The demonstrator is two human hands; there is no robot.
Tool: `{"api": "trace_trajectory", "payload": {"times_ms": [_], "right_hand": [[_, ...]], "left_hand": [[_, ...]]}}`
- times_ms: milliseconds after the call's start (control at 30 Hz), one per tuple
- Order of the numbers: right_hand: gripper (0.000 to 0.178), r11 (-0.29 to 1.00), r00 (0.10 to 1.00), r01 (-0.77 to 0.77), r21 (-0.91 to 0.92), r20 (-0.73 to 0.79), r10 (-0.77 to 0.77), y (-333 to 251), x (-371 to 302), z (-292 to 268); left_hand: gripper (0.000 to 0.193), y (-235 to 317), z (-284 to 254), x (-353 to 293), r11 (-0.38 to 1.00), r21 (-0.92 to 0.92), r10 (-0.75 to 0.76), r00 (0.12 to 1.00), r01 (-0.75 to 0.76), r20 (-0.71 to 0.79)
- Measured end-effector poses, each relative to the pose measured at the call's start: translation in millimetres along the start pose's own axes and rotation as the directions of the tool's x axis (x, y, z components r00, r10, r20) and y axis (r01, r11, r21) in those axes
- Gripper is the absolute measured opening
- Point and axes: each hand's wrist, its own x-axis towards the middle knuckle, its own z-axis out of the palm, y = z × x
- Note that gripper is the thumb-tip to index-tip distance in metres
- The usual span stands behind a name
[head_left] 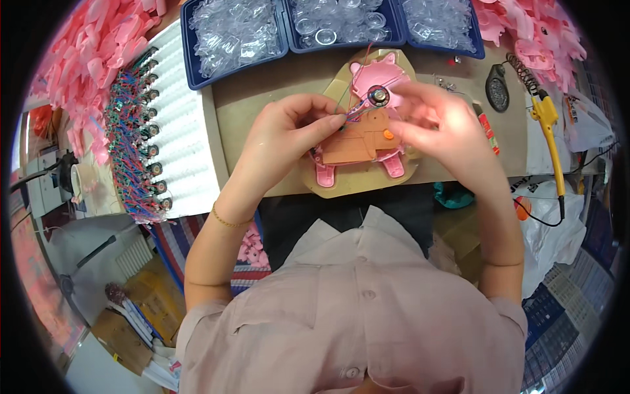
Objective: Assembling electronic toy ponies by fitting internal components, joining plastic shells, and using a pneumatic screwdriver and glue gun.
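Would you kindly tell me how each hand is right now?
Left hand: closed, thumb and finger pinching thin coloured wires.
Right hand: partly open, fingers near the round black part; contact cannot be told.

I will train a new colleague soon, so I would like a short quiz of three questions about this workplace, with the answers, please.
1. Multiple choice: what is at the fingertips of the left hand?
A) the white foam
B) thin wires
C) a black oval piece
2. True or false: the three blue trays hold pink pieces.
3. On which side of the picture is the yellow-handled tool?

Key: 1. B. 2. False; they hold clear plastic parts. 3. The right side.
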Motion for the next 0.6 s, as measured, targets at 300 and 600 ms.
{"api": "trace_trajectory", "payload": {"times_ms": [300, 600], "right_hand": [[0.022, 0.739, 0.79, 0.612, -0.282, 0.163, -0.591, 9, -18, 19], [0.03, 0.876, 0.904, 0.427, -0.224, 0.133, -0.407, 8, -38, 7]], "left_hand": [[0.021, -14, 17, -24, 0.248, 0.83, 0.763, 0.628, -0.5, 0.151], [0.03, -39, 37, -31, 0.227, 0.837, 0.827, 0.553, -0.497, 0.104]]}}
